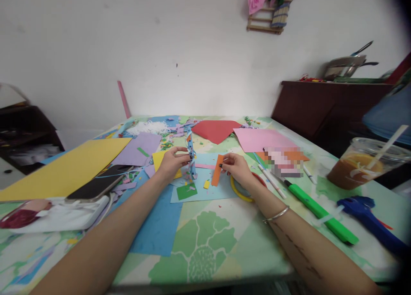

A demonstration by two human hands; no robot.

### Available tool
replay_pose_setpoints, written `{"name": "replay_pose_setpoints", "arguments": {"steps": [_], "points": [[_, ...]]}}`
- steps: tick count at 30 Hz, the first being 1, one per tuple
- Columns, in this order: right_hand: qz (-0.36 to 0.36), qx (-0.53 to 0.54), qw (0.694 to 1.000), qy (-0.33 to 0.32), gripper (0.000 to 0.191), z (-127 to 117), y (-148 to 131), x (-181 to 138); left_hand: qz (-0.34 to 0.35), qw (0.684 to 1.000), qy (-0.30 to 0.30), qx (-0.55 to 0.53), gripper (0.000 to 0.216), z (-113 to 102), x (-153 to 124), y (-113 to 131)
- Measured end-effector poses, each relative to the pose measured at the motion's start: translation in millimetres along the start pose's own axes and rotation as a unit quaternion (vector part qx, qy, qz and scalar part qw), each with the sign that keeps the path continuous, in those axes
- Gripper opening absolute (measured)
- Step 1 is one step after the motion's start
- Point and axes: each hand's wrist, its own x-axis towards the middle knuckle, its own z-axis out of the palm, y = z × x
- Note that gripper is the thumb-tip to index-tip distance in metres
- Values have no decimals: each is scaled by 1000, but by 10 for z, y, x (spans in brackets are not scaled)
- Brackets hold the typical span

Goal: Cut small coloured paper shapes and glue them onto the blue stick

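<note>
My left hand is closed around a narrow, upright blue paper piece with small dark and orange bits on it. Between the fingertips of my right hand is an orange paper strip, tilted a little. Both are over a light blue sheet. On that sheet lie a green paper piece and a small yellow scrap. A roll of yellow tape rests partly under my right wrist.
To the left are a large yellow sheet, a purple sheet and a phone. Red paper and pink paper lie farther back. At right are a green marker, blue-handled scissors and a drink cup.
</note>
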Motion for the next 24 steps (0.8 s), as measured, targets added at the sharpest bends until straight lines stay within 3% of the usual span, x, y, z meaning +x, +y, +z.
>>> {"name": "replay_pose_setpoints", "arguments": {"steps": [7, 10, 17, 21, 24], "points": [[-11, -73, 997, 15, 19, -1, -21, -9, -15, 992, -41, 119, 38, 22, -28, -73], [-29, -122, 992, 35, 23, -7, -31, -13, -22, 981, -40, 189, 27, 40, -17, -147], [-61, -191, 979, 34, 28, 24, 19, -17, -24, 945, -69, 318, 33, 72, -25, -223], [-70, -198, 977, 29, 29, 34, 34, -17, 2, 911, -65, 406, 32, 57, -32, -115], [-72, -201, 976, 36, 26, 20, 21, -18, 1, 869, -24, 493, 32, -129, 6, 112]]}}
